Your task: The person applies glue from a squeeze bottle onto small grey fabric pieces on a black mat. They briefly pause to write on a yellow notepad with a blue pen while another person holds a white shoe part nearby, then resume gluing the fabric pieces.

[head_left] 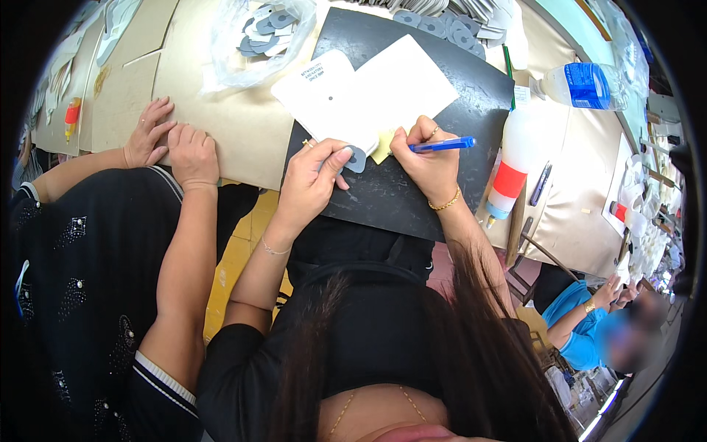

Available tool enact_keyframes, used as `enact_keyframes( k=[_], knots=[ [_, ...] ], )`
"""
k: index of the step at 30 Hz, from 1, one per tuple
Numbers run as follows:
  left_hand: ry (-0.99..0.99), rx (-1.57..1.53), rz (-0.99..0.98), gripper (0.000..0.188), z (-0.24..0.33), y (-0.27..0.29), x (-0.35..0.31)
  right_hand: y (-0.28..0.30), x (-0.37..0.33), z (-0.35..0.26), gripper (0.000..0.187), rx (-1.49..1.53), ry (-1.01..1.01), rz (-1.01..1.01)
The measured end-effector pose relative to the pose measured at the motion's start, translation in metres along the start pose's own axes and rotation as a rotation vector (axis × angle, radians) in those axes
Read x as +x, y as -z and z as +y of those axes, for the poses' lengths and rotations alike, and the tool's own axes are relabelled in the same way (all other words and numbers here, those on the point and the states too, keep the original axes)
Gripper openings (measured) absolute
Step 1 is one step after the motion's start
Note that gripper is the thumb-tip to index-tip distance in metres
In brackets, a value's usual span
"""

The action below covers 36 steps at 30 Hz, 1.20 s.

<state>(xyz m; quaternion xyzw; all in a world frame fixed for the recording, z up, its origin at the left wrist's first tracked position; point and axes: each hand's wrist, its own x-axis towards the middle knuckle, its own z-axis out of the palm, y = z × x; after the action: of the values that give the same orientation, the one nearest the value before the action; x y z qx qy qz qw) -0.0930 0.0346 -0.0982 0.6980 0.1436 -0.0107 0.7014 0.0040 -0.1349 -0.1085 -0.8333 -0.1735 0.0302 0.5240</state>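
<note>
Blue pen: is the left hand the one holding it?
No, the right hand holds the blue pen, while the left hand pinches a small gray piece.

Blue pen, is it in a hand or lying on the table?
In a hand: the right hand grips the blue pen over the black board.

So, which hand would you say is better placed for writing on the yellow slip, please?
Probably the right hand: it holds the blue pen beside the yellow slip, while the left hand is occupied with a grey piece.
</note>
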Motion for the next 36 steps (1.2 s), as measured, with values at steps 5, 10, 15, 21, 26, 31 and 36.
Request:
enact_keyframes(
  k=[5, 10, 15, 21, 26, 31, 36],
  knots=[
    [0.016, 0.014, 0.0, 0.023, 0.001, 0.0, 0.001, -0.001, 0.001, 0.005, 0.033, -0.012, 0.072, 0.028],
    [0.023, 0.007, 0.008, 0.023, 0.003, -0.001, 0.001, 0.001, 0.002, 0.006, 0.032, 0.027, 0.027, 0.05],
    [0.034, 0.058, 0.016, 0.021, 0.007, -0.002, 0.0, 0.001, 0.002, 0.004, 0.033, 0.034, 0.007, 0.063],
    [0.026, 0.092, 0.044, 0.019, 0.013, -0.007, 0.002, 0.0, 0.002, 0.006, 0.034, -0.005, 0.029, 0.049],
    [0.062, 0.156, 0.01, 0.024, 0.019, -0.008, 0.002, 0.001, 0.002, 0.005, 0.034, -0.005, 0.033, 0.053],
    [0.064, 0.212, 0.011, 0.022, 0.024, -0.014, 0.002, 0.002, 0.001, 0.004, 0.034, -0.009, 0.021, 0.04],
    [-0.002, 0.336, 0.003, 0.019, 0.027, -0.02, -0.001, 0.005, 0.002, 0.011, 0.031, 0.099, -0.006, 0.095]
  ],
)
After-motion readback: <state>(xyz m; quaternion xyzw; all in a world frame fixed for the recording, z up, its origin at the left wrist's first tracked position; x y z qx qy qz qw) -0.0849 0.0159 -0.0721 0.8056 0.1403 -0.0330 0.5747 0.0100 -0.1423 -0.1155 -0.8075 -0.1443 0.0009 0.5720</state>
